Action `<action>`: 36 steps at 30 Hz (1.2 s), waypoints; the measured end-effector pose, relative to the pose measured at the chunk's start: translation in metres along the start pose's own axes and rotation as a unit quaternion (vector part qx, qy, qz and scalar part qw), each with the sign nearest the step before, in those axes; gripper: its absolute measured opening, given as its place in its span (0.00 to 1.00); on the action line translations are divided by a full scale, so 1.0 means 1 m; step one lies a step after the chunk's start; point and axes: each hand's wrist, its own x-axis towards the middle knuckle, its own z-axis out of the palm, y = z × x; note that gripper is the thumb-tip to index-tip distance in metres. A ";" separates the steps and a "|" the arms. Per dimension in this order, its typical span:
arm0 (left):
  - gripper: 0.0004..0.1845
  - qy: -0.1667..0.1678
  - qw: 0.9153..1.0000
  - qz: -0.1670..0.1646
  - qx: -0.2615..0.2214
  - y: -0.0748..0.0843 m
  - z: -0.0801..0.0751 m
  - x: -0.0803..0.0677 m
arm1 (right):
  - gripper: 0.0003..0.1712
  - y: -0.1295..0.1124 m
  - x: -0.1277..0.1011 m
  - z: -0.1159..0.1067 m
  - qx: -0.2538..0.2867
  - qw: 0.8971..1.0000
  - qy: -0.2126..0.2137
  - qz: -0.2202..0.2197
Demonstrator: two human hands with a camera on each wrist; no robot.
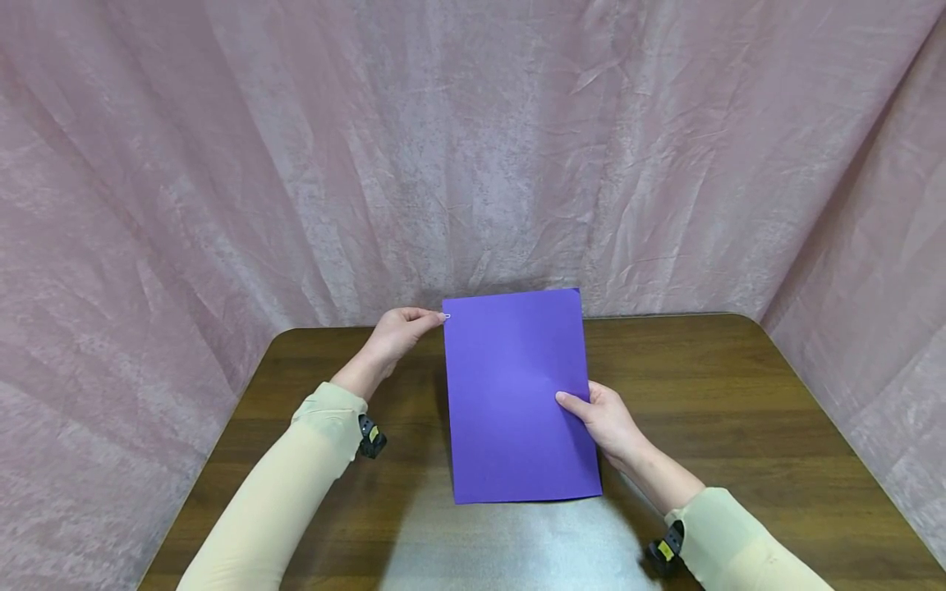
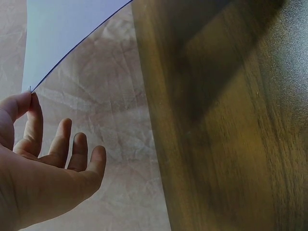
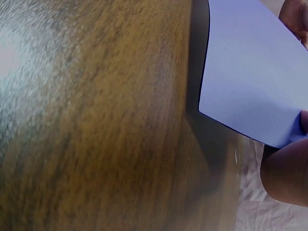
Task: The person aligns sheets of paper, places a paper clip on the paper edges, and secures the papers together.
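The right hand (image 1: 608, 420) is found gripping the purple sheet (image 1: 517, 394) at its right edge above the table (image 1: 739, 394), evidently steadying it while the left hand (image 1: 399, 332) pinches a small clip (image 1: 446, 317) at the top-left corner.

We see a dark wooden table (image 1: 739, 427); behind it and to both sides hangs a wrinkled pink curtain (image 1: 296, 164).

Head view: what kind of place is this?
Probably a staged recording booth, not a lived-in room: wrinkled pink fabric backdrop hung on every visible side, one dark wooden table, and two hands holding just a purple paper sheet above it.
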 end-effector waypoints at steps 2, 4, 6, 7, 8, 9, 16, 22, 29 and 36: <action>0.24 0.001 1.000 -0.001 0.001 0.000 0.000 0.000 | 0.19 0.000 0.000 0.000 0.000 1.000 -0.003 -0.001; 0.25 0.001 1.000 -0.004 0.001 0.000 0.000 0.000 | 0.19 0.000 0.001 0.000 0.000 1.000 -0.005 -0.002; 0.25 0.000 1.000 -0.006 0.000 0.000 0.000 -0.001 | 0.19 0.001 0.001 0.000 0.000 1.000 -0.006 -0.002; 0.26 0.000 1.000 -0.007 0.000 0.000 0.000 -0.001 | 0.19 0.001 0.001 0.000 0.000 1.000 -0.006 -0.002; 0.26 0.000 1.000 -0.008 0.000 0.000 0.000 -0.001 | 0.19 0.001 0.001 0.000 0.000 1.000 -0.006 -0.002; 0.26 -0.001 1.000 -0.008 0.000 0.000 0.000 -0.001 | 0.19 0.001 0.001 -0.001 0.000 1.000 -0.006 -0.002; 0.27 -0.002 1.000 -0.008 0.003 -0.001 0.000 0.000 | 0.19 0.001 0.001 0.000 -0.002 1.000 -0.006 -0.003; 0.27 -0.002 1.000 -0.008 -0.001 -0.001 0.000 -0.001 | 0.17 0.002 0.001 0.001 0.000 1.000 -0.003 -0.004; 0.25 0.002 1.000 -0.008 0.001 0.000 0.000 -0.002 | 0.18 0.003 0.001 0.001 -0.001 1.000 -0.005 -0.006; 0.26 0.000 1.000 -0.014 0.008 -0.001 0.000 -0.001 | 0.17 0.002 0.001 0.002 -0.003 1.000 -0.001 -0.007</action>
